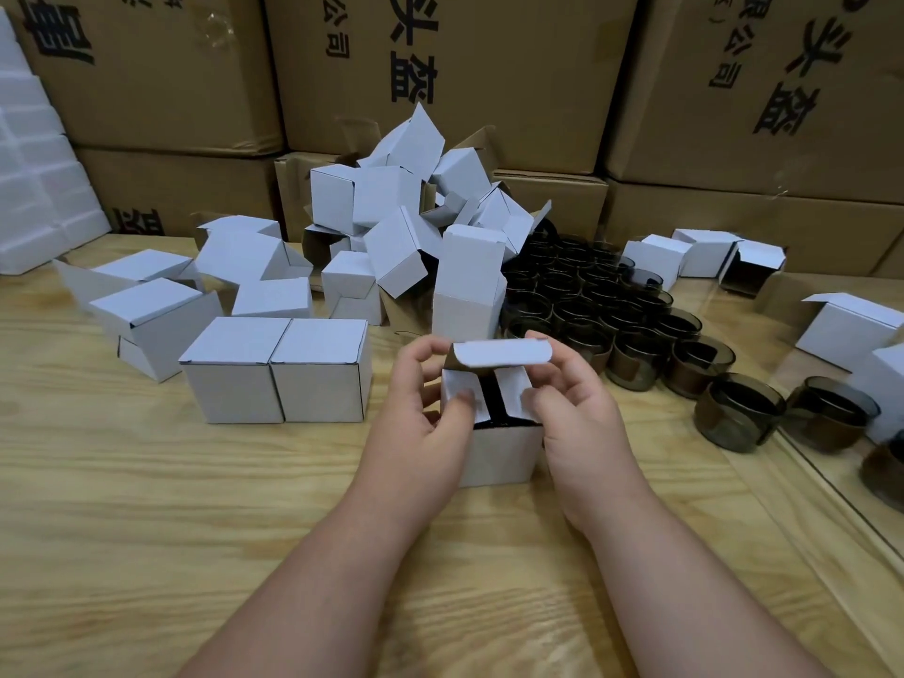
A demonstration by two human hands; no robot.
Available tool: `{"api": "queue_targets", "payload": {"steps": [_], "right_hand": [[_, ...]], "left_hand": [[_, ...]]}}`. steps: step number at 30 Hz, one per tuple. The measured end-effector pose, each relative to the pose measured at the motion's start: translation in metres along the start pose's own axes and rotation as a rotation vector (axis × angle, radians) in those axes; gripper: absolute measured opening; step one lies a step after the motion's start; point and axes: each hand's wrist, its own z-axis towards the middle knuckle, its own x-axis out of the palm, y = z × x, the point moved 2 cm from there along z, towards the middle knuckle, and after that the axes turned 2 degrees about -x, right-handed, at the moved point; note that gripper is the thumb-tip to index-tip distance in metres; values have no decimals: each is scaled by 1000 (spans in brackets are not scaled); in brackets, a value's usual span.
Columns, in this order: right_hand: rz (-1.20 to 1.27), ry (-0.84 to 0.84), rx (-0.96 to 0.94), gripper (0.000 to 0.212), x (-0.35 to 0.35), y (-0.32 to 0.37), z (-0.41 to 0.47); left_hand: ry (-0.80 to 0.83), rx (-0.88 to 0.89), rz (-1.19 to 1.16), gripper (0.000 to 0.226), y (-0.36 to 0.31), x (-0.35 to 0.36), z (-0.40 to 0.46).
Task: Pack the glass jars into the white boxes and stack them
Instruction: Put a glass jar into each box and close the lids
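Observation:
A small white box [499, 455] stands on the wooden table in front of me, its top half folded, something dark showing through the gap. My left hand [420, 423] grips its left side, thumb pressing down the left inner flap. My right hand [572, 418] holds the right side, thumb on the right inner flap and fingers curled behind the raised lid flap. Two closed white boxes [276, 371] sit side by side to the left. A tall stack of two boxes [467, 281] stands behind. Several dark glass jars [636, 335] crowd the right.
A heap of unfolded white boxes [391, 208] lies at the back centre and left. More white boxes [848, 330] sit on the right. Large brown cartons [464, 80] wall the back. White foam blocks [34, 188] stand far left. A glass sheet edge [802, 452] runs along the right.

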Motion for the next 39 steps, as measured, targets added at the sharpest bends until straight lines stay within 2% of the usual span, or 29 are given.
{"api": "queue_targets", "payload": {"steps": [4,9,11,14,17,21,26,34,39], "right_hand": [[24,38,-34,29,-1,0,-3],[85,110,-70,53,-3,2,-7],[33,111,-106,50,-3,3,-7],[-11,83,-160,34,-2,2,-6],[-10,72,-197,29,-1,3,-6],[-7,81,-208,25,-2,3,-6],[8,79,-191,20,-2,-1,-6],[0,102,-154,22,-1,-4,-6],[-50,104,-148,20,-3,-3,-6]], "left_hand": [[-23,11,24,29,-1,1,0],[-18,15,30,29,-4,0,0],[-16,11,27,24,-4,0,0],[28,-41,-120,20,-3,0,-1],[64,-59,-254,28,-3,-3,0],[79,-13,-172,40,-1,-4,-2],[78,-58,-141,28,3,-3,-2],[70,-97,-139,17,-1,-4,-3],[46,-74,-81,17,-2,-3,-3]]}}
